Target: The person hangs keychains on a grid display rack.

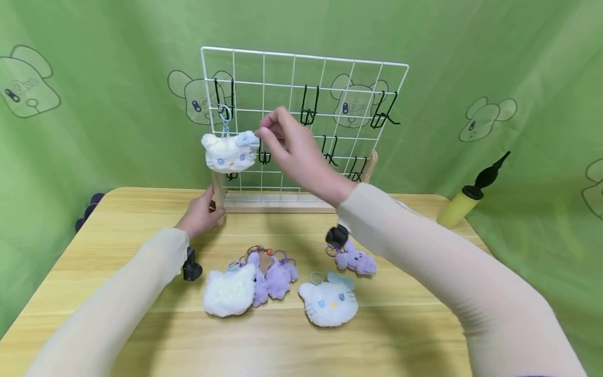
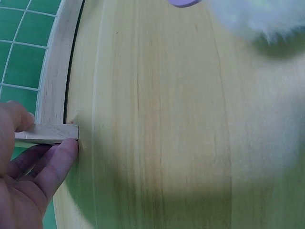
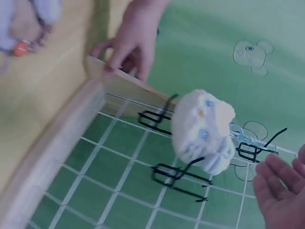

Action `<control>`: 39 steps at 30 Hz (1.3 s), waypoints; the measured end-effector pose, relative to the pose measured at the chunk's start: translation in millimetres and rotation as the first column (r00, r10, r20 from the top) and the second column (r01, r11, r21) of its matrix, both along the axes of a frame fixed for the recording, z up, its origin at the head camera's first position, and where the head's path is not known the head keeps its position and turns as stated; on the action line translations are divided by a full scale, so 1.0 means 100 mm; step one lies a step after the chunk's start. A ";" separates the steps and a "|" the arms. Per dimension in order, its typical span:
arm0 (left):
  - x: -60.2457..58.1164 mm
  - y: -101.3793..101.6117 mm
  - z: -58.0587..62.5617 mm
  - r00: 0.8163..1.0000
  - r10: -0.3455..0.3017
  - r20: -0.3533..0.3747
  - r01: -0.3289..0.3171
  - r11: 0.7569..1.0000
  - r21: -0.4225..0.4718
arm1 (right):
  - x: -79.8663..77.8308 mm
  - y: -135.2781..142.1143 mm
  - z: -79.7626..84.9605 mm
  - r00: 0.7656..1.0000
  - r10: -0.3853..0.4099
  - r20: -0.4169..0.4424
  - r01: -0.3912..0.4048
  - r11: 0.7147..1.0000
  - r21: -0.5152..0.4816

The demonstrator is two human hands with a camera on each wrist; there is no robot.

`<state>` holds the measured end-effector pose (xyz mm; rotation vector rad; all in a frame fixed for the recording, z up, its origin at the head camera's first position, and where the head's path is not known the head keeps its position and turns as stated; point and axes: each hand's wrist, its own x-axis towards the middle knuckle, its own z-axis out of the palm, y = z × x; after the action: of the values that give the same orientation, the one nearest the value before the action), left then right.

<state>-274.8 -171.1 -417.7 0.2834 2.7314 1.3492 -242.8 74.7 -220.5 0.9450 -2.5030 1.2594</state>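
A white plush cat-head keychain (image 1: 231, 157) hangs by its ring and blue chain from a black hook (image 1: 232, 99) at the upper left of the wire grid rack (image 1: 294, 54). My right hand (image 1: 294, 149) is at the plush's right ear, thumb and forefinger close together. In the right wrist view, that hand (image 3: 283, 188) has relaxed fingers and stands apart from the plush (image 3: 200, 129). Low on the left, my left hand (image 1: 200, 214) grips the rack's wooden side support (image 1: 219, 191). In the left wrist view, thumb and fingers lie on opposite faces of the wooden end (image 2: 47, 131).
Several other black hooks, one at the upper middle (image 1: 308, 116), sit on the grid. On the table lie a face-up white cat plush (image 1: 332, 303), another turned face down (image 1: 228, 293), purple plush keychains (image 1: 279, 280) and a purple plush (image 1: 360, 262). A yellow hand pump (image 1: 459, 207) stands right.
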 end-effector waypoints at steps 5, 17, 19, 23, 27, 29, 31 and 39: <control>-0.01 0.00 0.00 1.000 0.002 0.003 -0.002 1.000 -0.011 | 0.20 0.39 -0.34 0.997 0.076 -0.008 -0.075 0.992 0.101; -0.01 0.01 0.04 1.000 0.015 0.004 -0.015 0.999 -0.029 | 0.37 1.25 -1.34 0.911 0.155 0.384 -0.345 0.795 0.498; -0.02 0.02 0.04 1.000 0.021 0.006 -0.021 0.999 -0.032 | 0.37 1.30 -1.44 0.902 0.164 0.399 -0.364 0.784 0.502; -0.03 0.06 0.02 1.000 0.013 0.003 -0.013 1.000 -0.020 | 0.39 1.35 -1.59 0.887 0.202 0.416 -0.409 0.763 0.500; -0.05 0.08 -0.04 1.000 0.004 -0.003 -0.004 1.000 -0.007 | 0.42 1.34 -1.67 0.887 0.223 0.405 -0.424 0.739 0.523; -0.05 0.06 -0.07 1.000 0.004 -0.008 -0.004 1.000 -0.005 | 0.43 1.31 -1.69 0.893 0.220 0.393 -0.417 0.733 0.537; -0.04 0.04 -0.07 1.000 0.007 -0.012 -0.007 1.000 -0.003 | 0.43 1.28 -1.71 0.901 0.217 0.375 -0.406 0.728 0.553; 0.00 0.00 0.01 1.000 0.008 -0.010 -0.008 1.000 -0.002 | 0.44 1.24 -1.74 0.920 0.245 0.305 -0.385 0.706 0.594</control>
<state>-274.7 -171.2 -416.5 0.2794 2.7448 1.3503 -198.4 198.7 -394.0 1.5173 -3.1201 0.5308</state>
